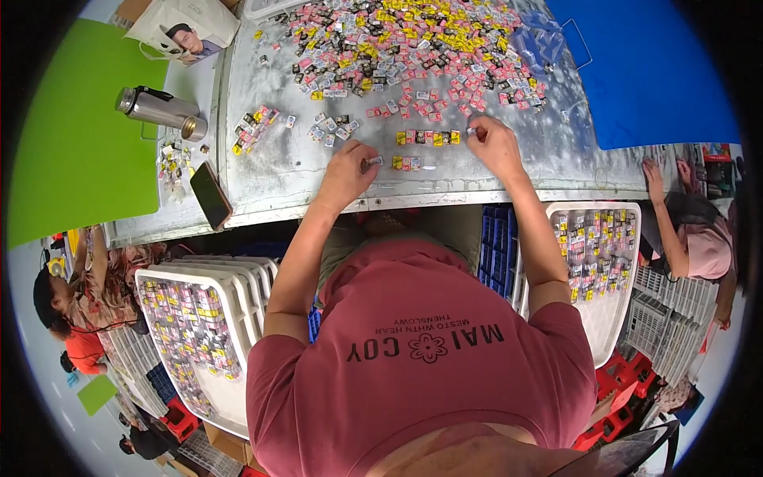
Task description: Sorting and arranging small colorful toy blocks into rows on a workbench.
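Note:
My left hand (350,173) pinches a small pale printed block (372,161) between thumb and fingers, low over the metal table. Just right of it lies a short row of yellow, pink and white blocks (406,163). Behind that sits a longer row of yellow, pink and black blocks (427,137). At the right end of this row, my right hand (494,147) is closed in a pinch; a pale edge shows at its fingertips, but the fingers mostly cover it. Several loose white and black blocks (334,127) lie beyond my left hand.
A large heap of mixed blocks (413,48) spreads over the far table. A bundled group of blocks (255,129), phone (210,195), steel flask (159,106) and bag (187,32) are at left. Filled white trays (230,318) (592,318) flank me. Other people work at both sides.

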The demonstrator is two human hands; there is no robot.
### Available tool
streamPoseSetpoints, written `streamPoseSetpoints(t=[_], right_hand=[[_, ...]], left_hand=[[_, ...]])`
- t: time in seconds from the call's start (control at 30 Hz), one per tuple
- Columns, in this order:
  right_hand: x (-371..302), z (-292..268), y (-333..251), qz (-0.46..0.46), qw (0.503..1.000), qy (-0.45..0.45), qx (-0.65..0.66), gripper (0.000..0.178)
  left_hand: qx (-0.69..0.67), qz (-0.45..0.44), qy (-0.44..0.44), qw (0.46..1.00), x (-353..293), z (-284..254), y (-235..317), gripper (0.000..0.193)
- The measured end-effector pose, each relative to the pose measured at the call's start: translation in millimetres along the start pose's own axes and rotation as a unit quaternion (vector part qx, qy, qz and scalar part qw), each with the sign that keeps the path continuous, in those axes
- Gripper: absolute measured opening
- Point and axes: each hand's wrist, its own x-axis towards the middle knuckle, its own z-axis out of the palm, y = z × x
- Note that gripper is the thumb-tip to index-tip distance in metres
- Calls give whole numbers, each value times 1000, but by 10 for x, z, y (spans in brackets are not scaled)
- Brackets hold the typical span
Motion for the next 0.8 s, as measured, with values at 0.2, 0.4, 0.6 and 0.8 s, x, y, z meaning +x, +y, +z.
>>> streamPoseSetpoints(t=[0.2,0.4,0.6,0.8], right_hand=[[-46,42,-2,-14,998,-35,44,27],[-55,-49,-76,-21,995,-94,27,32],[-72,-7,-52,-28,991,-86,96,37],[-50,43,-64,-62,991,-80,90,40]], left_hand=[[-3,-18,15,1000,6,6,10,20],[-7,-39,14,999,18,4,17,20],[-35,-54,17,998,41,27,-44,18],[-121,-111,34,986,148,28,-122,16]])
